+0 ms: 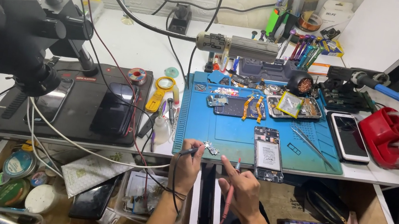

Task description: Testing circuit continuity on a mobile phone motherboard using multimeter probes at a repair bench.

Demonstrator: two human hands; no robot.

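White worktop (131, 45) carries a blue repair mat (217, 130). At its near edge, the left hand (187, 163) grasps a black probe (188, 151) beside a small circuit part (212, 149), lying just right of the fingers. Right hand (241, 188) grasps a red probe (236, 165), tip up, slightly farther off.

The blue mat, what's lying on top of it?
On the blue mat: an opened phone, circuit boards, tweezers and a small metal tray. Whatever lies beneath them stays hidden.
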